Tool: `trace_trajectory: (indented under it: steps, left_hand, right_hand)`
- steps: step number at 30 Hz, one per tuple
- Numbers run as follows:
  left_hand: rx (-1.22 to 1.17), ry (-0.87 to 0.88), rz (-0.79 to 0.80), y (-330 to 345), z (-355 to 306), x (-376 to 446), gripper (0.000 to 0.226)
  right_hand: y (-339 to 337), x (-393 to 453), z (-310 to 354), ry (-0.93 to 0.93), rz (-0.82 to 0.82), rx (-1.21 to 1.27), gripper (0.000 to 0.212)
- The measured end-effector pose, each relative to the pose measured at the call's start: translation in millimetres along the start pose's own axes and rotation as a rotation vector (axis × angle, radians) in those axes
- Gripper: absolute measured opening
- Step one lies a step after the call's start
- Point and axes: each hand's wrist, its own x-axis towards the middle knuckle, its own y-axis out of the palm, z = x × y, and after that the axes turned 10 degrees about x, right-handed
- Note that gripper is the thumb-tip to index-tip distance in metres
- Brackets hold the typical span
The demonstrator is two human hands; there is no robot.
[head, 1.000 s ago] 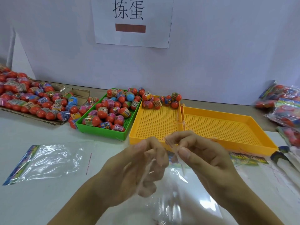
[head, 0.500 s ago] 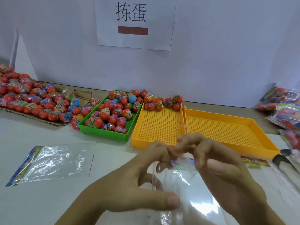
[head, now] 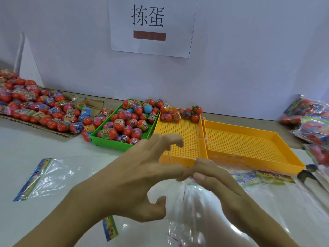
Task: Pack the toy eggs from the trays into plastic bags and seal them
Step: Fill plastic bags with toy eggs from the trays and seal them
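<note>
While both hands meet low in the middle of the white table, a clear plastic bag hangs between them, its printed top strip pinched at the point where the fingers come together. The right hand has its thumb and curled fingers closed on that top edge. The left hand touches the same spot with one extended finger; its remaining fingers arch loosely above and its thumb stands apart below, so whether it truly grips the film cannot be told. The bag holds no eggs that can be seen.

Just behind the hands stand two yellow perforated trays side by side: the nearer-left yellow tray carries a small cluster of toy eggs along its far rim, and the right yellow tray shows only its perforated floor. Touching the first tray's left side is a green tray heaped with red, pink and blue eggs. Further left, a flattened cardboard sheet bears a larger pile of eggs.

A second flat bag lies on the table to the left, well apart from the hands. Filled bags are stacked at the right edge. A paper sign hangs on the wall behind.
</note>
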Motion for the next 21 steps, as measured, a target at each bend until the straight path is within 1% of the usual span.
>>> trace_trajectory:
  steps: [1, 2, 4, 6, 8, 10, 11, 13, 15, 16, 19, 21]
  left_hand:
    - [-0.025, 0.0, -0.013, 3.6, -0.3, -2.2, 0.047]
    - [-0.052, -0.01, -0.023, 8.0, -0.2, -4.4, 0.047]
    - [-0.093, -0.023, -0.024, 14.5, -1.5, -9.1, 0.046]
    - [-0.098, -0.013, -0.05, 19.3, -2.9, -11.7, 0.044]
    - [-0.115, 0.003, -0.077, 23.6, -2.7, -15.2, 0.046]
    - [-0.132, -0.013, -0.08, 25.4, -2.2, -19.8, 0.054]
    - [-0.14, -0.032, -0.066, 25.9, -1.0, -21.9, 0.054]
    - [-0.169, -0.069, -0.038, 26.9, 3.6, -25.4, 0.046]
    - [-0.204, -0.092, -0.04, 27.5, 8.2, -27.0, 0.046]
    - [-0.224, -0.092, -0.046, 28.0, 9.0, -26.9, 0.049]
    - [-0.273, -0.066, -0.05, 28.7, 6.7, -26.0, 0.061]
    - [-0.267, -0.049, -0.048, 29.4, 4.9, -25.7, 0.059]
  right_hand:
    - [1.5, -4.7, 1.6, -0.073, 0.039, -0.082, 0.024]
    - [3.0, -10.5, 7.0, -0.088, 0.087, -0.132, 0.026]
    - [2.0, -16.2, 8.0, -0.053, 0.163, -0.159, 0.033]
    - [2.3, -10.6, 7.4, -0.052, 0.213, -0.294, 0.037]
    - [2.2, -6.1, 7.2, -0.086, 0.235, -0.519, 0.039]
    - [3.4, -5.5, 5.7, -0.136, 0.234, -0.75, 0.04]
    - [3.8, -4.9, 6.8, -0.15, 0.207, -0.835, 0.038]
    - [4.4, -3.6, 8.1, -0.222, 0.151, -0.978, 0.031]
    - [4.8, -2.4, 9.7, -0.275, 0.122, -0.994, 0.03]
    - [4.8, -1.6, 10.1, -0.272, 0.136, -0.94, 0.035]
    - [6.7, 1.9, 15.2, -0.211, 0.25, -0.762, 0.051]
    - [4.9, 6.4, 14.9, -0.237, 0.353, -0.737, 0.062]
